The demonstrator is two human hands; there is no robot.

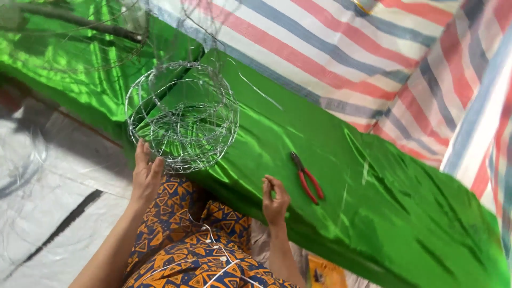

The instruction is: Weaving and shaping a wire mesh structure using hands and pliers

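- Head view, nearest item: lap in patterned cloth (197, 250) of blue and orange triangles, with a thin white cord (216, 248) lying across it.
- Left hand (145, 173): fingers stretched upward, tips touching the lower edge of the wire ball; grip open, resting against the wire rather than closed around it.
- Right hand (274, 200): raised just above the near edge of the green sheet, thumb and fingertips pinched together; grip closed, whether on a fine piece of wire cannot be told.
- Wire ball (181, 114): round open cage of thin silvery wire, sitting on the near left part of the green sheet, directly above the left hand.
- Pliers (306, 178): red handles, dark head, lying flat on the green sheet just right of the right hand, not touched.
- Green sheet (373, 202): shiny fabric or foil, running from upper left to lower right.
- Grey tarp (53, 186): left side, under the sheet's edge.
- Striped tarp (373, 48): red, blue and white, farthest, behind the green sheet.
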